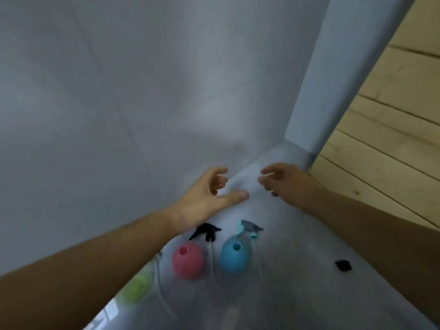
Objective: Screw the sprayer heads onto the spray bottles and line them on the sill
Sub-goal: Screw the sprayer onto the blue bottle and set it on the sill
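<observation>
A pink bottle and a blue bottle stand open-necked on the white sill. A black sprayer head lies behind the pink one. A grey and teal sprayer head lies behind the blue one, its tube trailing forward. A green bottle shows partly under my left forearm. My left hand and my right hand hover beyond the bottles, fingers apart and curled, holding nothing. The picture is blurred.
A small black object lies on the sill to the right of the blue bottle. A grey-white wall rises behind the sill. Light wooden floorboards lie below the sill's right edge.
</observation>
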